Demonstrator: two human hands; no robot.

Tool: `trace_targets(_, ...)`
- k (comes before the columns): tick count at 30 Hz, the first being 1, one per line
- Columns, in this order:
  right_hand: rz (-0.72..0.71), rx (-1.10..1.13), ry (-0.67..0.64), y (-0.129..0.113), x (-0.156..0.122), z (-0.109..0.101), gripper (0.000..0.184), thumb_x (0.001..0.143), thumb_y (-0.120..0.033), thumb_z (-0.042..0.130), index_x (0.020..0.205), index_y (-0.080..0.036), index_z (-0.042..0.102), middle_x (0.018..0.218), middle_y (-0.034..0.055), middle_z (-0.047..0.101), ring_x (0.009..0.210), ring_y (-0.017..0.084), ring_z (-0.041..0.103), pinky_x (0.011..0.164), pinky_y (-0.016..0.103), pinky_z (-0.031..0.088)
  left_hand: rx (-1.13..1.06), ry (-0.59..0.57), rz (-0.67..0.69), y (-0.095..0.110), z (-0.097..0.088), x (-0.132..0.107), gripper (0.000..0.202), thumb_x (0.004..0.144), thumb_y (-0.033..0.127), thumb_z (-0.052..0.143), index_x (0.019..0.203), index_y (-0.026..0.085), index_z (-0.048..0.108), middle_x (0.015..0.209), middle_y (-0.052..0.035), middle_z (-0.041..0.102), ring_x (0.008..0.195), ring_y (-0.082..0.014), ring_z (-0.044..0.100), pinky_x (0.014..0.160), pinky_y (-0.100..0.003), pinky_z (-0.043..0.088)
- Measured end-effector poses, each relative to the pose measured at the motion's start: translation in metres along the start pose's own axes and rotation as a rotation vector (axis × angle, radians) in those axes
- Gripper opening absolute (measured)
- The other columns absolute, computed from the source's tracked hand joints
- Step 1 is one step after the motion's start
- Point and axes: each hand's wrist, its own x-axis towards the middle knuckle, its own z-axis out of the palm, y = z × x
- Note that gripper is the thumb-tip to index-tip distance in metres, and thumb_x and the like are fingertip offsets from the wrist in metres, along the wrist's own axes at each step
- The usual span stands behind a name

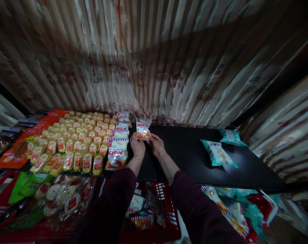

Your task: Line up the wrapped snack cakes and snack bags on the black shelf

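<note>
Both my hands hold one snack bag (143, 127), white with red and blue trim, upright on the black shelf (187, 152). My left hand (137, 145) grips its lower left corner and my right hand (156, 144) pinches its lower right corner. Just left of it stands a row of matching snack bags (118, 149) running from the shelf's back to its front. Further left, several small yellow packets (72, 142) cover the shelf in rows.
Two teal snack bags (218, 153) lie on the shelf's right part. A red basket (154, 210) with more bags sits below between my arms, and another red basket (6, 200) at lower left. A striped curtain wall (154, 61) backs the shelf.
</note>
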Motion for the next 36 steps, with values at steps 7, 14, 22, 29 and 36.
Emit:
trace_targets(7,0.013,0.008,0.074,0.005,0.02,0.018,0.018,0.055,-0.013,0.074,0.069,-0.019,0.064,0.063,-0.0018,0.068,0.057,0.012,0.063,0.053,0.022,0.055,0.001,0.006,0.046,-0.006,0.019,0.007,0.053,0.073,-0.002,0.042,0.122,0.013,0.052,0.136,-0.0171,0.044,0.129,-0.0244,0.041,0.107,-0.04,0.034)
trace_targets(14,-0.014,-0.063,0.083,0.012,0.039,0.024,0.019,0.054,-0.018,0.073,0.072,-0.019,0.065,0.061,-0.0017,0.068,0.053,0.012,0.061,0.051,0.022,0.051,-0.02,-0.02,0.017,-0.009,0.03,0.016,0.049,0.071,-0.001,0.046,0.118,0.011,0.058,0.139,-0.0178,0.042,0.131,-0.0276,0.039,0.11,-0.041,0.031)
trace_targets(22,-0.129,-0.349,0.053,0.025,0.051,0.027,0.027,0.065,-0.029,0.063,0.088,-0.015,0.064,0.072,0.0013,0.069,0.062,0.013,0.063,0.061,0.024,0.052,0.063,0.028,-0.03,-0.012,0.032,0.021,0.049,0.072,-0.002,0.045,0.117,0.01,0.06,0.138,-0.0157,0.046,0.13,-0.0225,0.042,0.109,-0.031,0.032)
trace_targets(29,-0.225,-0.804,0.052,0.019,0.05,0.028,0.026,0.074,-0.031,0.055,0.093,-0.018,0.067,0.081,0.0018,0.071,0.07,0.015,0.064,0.069,0.025,0.051,0.143,0.011,-0.045,-0.008,0.033,0.026,0.042,0.075,0.001,0.046,0.113,0.009,0.061,0.139,-0.0174,0.044,0.132,-0.024,0.039,0.109,-0.03,0.03)
trace_targets(36,-0.256,-0.997,0.042,0.009,0.04,0.036,0.025,0.079,-0.03,0.054,0.097,-0.02,0.068,0.081,0.0018,0.071,0.074,0.015,0.064,0.074,0.025,0.049,0.19,0.01,-0.022,-0.012,0.032,0.034,0.04,0.076,0.004,0.046,0.112,0.011,0.062,0.136,-0.0165,0.047,0.13,-0.0252,0.041,0.108,-0.035,0.031)
